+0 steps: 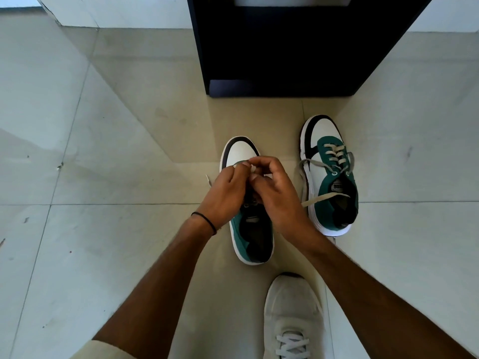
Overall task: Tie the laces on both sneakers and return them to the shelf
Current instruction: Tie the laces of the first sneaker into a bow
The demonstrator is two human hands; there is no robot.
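Two white, green and black sneakers stand on the tiled floor, toes pointing away from me. Over the left sneaker (239,151) my left hand (224,196) and my right hand (276,195) meet, fingers pinched on its pale laces (208,180) above the tongue. One lace end trails out to the left. The right sneaker (328,174) stands apart to the right, its grey laces (320,199) loose and draped over its sides. A dark shelf unit (280,60) rises just beyond both shoes.
My own white shoe (293,314) is planted on the floor at the bottom, just behind the left sneaker. Pale floor tiles (103,151) spread to both sides. White wall bases flank the dark shelf unit.
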